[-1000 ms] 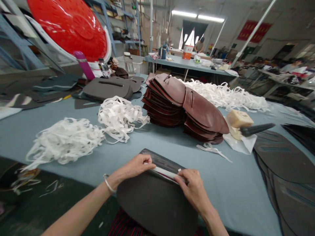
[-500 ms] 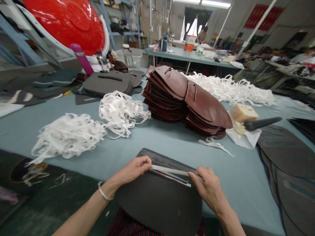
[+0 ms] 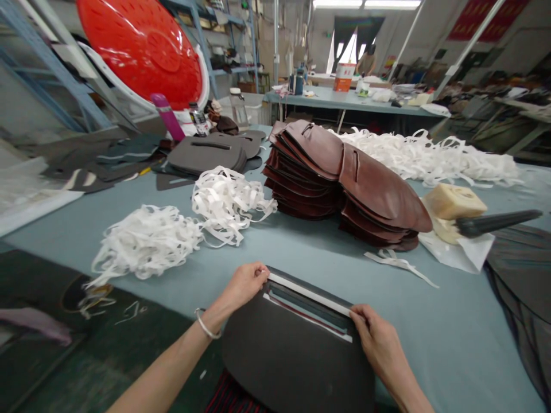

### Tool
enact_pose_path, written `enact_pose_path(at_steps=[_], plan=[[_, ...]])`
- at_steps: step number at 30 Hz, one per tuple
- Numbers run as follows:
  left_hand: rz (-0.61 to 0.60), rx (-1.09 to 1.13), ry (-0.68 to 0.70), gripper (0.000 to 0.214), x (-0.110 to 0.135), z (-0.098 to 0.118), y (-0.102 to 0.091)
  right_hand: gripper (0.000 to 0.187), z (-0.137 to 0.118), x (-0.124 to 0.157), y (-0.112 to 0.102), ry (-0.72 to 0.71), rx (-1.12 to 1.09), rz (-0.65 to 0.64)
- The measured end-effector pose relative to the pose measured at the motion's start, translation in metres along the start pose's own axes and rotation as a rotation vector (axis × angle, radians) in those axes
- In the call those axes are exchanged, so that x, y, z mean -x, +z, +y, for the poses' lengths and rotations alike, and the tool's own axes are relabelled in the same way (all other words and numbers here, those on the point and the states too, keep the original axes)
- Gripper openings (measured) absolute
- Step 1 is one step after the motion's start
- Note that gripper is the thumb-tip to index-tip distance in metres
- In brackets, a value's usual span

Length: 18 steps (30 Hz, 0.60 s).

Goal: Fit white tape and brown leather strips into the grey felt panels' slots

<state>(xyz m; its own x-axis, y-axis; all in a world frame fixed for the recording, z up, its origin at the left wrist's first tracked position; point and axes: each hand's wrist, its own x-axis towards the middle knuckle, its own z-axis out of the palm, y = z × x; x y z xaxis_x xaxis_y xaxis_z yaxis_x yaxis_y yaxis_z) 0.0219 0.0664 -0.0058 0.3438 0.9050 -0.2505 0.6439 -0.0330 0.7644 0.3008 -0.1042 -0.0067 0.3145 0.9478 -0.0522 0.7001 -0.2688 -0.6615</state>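
A dark grey rounded leather panel [image 3: 297, 355] lies at the near edge of the blue-grey table [image 3: 430, 338], with a long slot across its top edged by white tape strips [image 3: 307, 293]. My left hand [image 3: 243, 284] pinches the left end of the upper strip, fingers closed. At the strip's right end my right hand [image 3: 381, 344] is closed on the panel's edge. A dark red lining shows inside the slot.
Two heaps of white strips [image 3: 172, 235] lie left of centre, another heap [image 3: 430, 155] at the back right. A stack of brown leather panels [image 3: 344, 178] sits mid-table. A tan block with a black-handled tool [image 3: 473, 215] rests on paper. Dark panels [image 3: 520, 275] lie right.
My right hand has slid rightward along the slot, and the white strips now lie stretched out along its full length. The view has shifted slightly.
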Motion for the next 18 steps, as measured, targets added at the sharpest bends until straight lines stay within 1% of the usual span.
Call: enact_pose_path(at_steps=[2, 6, 8, 14, 18], plan=[[0.012, -0.018, -0.009, 0.029, -0.001, -0.001, 0.0, 0.028, 0.0, -0.001, -0.002, 0.014, -0.023, 0.007], [0.06, -0.065, -0.044, 0.028, -0.004, -0.001, 0.001, 0.037, 0.002, -0.001, -0.003, 0.22, 0.054, 0.033], [0.079, -0.088, -0.063, 0.028, -0.005, 0.0, 0.001, 0.04, 0.003, 0.0, -0.003, 0.283, 0.074, 0.038], [0.093, -0.141, -0.101, 0.028, -0.007, 0.003, 0.001, 0.039, 0.011, -0.001, -0.002, 0.318, -0.012, -0.006], [0.075, -0.158, -0.094, 0.03, -0.008, 0.002, 0.002, 0.037, 0.014, -0.003, 0.0, 0.347, -0.011, 0.003]])
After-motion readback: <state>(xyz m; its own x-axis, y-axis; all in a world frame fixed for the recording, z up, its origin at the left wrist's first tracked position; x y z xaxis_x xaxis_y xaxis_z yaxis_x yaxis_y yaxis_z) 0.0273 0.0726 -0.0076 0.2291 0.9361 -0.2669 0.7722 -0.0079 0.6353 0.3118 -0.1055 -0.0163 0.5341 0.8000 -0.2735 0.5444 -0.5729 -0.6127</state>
